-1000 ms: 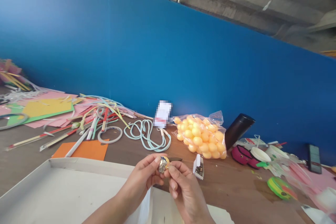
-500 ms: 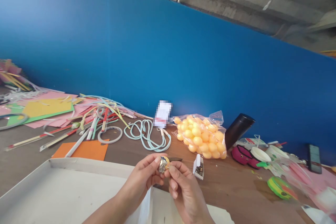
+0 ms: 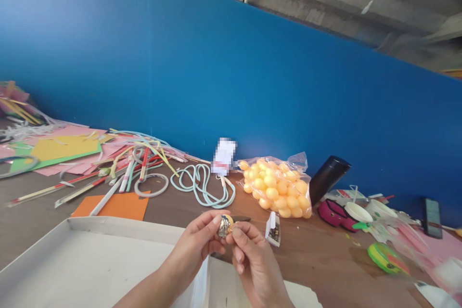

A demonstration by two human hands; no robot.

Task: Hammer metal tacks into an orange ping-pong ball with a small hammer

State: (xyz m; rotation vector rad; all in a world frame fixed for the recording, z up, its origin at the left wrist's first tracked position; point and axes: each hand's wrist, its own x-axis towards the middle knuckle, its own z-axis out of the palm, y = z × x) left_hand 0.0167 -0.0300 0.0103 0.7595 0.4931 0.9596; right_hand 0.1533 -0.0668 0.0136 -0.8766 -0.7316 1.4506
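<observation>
My left hand (image 3: 197, 243) pinches a small yellow ball (image 3: 224, 226) between thumb and fingers. Its side facing me is covered with shiny silvery studs. Against the ball's right side, the fingertips of my right hand (image 3: 254, 255) are pressed together; what they hold, if anything, is too small to make out. Just right of my hands stands a small open white box (image 3: 273, 231) with many tiny dark and metallic pieces in it. A dark pointed object (image 3: 241, 219) lies partly hidden behind my fingers.
A clear bag of orange balls (image 3: 277, 187) lies farther back, beside a leaning black cylinder (image 3: 328, 178). A large shallow white box (image 3: 90, 264) is at front left. Pale-blue cord (image 3: 202, 185) and an orange sheet (image 3: 111, 206) lie behind it. A green tape measure (image 3: 384, 257) lies right.
</observation>
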